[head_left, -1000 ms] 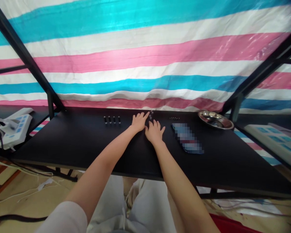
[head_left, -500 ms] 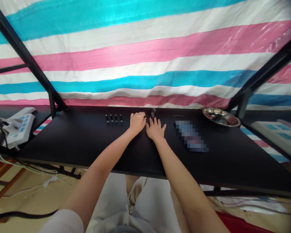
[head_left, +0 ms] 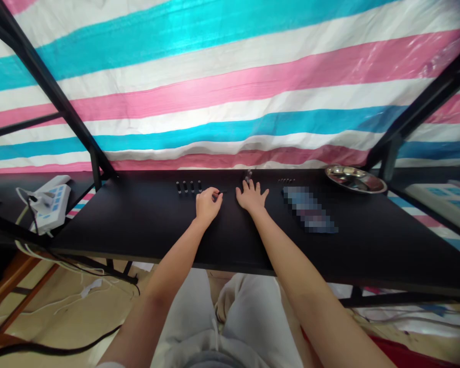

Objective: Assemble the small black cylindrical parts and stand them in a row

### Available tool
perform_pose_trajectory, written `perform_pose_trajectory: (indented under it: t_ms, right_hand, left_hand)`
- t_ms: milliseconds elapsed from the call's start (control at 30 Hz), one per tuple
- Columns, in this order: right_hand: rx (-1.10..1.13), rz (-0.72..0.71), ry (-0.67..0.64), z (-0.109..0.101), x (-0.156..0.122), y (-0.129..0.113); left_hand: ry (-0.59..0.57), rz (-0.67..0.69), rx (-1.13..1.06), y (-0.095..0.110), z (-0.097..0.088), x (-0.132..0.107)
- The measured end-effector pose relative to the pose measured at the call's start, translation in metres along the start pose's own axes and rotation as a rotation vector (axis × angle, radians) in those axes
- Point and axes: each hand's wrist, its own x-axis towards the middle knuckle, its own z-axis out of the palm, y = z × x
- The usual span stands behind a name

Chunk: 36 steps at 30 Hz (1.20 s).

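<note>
My left hand (head_left: 207,205) is closed in a pinch above the black table (head_left: 145,225). Between its thumb and fingers is a small dark thin piece (head_left: 216,194), too small to name. To its left, several short black cylinders with pale ends (head_left: 191,187) stand in a row. My right hand (head_left: 253,197) lies with fingers spread on the tabletop. Just beyond its fingertips is a small cluster of shiny greyish pieces (head_left: 248,175), partly hidden by the fingers.
Several tiny pieces (head_left: 286,180) lie in a line right of my right hand. A blurred-out blue packet (head_left: 308,209) lies nearer me. A round metal dish (head_left: 383,187) stands at the right back. Power strips (head_left: 55,207) rest on the side tables. Striped sheeting (head_left: 230,82) hangs behind.
My left hand has moved left, away from my right hand, with the small dark piece now visible in its pinch. My right hand stays spread near the shiny pieces. The view has shifted slightly.
</note>
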Motion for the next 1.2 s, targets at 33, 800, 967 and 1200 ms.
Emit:
perform_pose_trajectory:
  t_ms: [33,800,967,1200]
  right_hand:
    - [-0.003,0.001,-0.002,-0.001,0.000,0.000]
    - [0.448,-0.331,0.303,-0.005,-0.043,-0.010]
    - [0.719,-0.270,0.392,-0.009,-0.044,-0.011]
    - [0.945,-0.297,0.412,0.001,-0.034,-0.007]
  left_hand:
    - [0.006,-0.018,-0.011,-0.002,0.000,0.000]
    - [0.045,-0.162,-0.276,-0.008,0.005,-0.002]
    - [0.059,-0.182,-0.346,-0.010,0.007,-0.001]
    - [0.095,-0.186,-0.440,-0.009,0.007,-0.001]
